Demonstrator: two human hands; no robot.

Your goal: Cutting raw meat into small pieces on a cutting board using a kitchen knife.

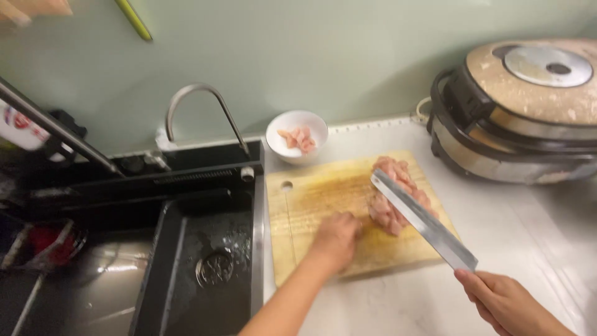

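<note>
A pile of raw pink meat (393, 186) lies on a wooden cutting board (311, 199) on the white counter. My left hand (336, 239) rests on the board with its fingers curled, touching the near edge of the meat. My right hand (504, 302) grips the handle of a long steel knife (423, 221), whose blade lies slanted over the meat. A small white bowl (297, 135) behind the board holds a few cut meat pieces.
A black sink (205, 261) with a curved steel faucet (199, 106) lies left of the board. A large round electric cooker (522, 112) stands at the back right. White countertop (528, 224) extends to the right of the board.
</note>
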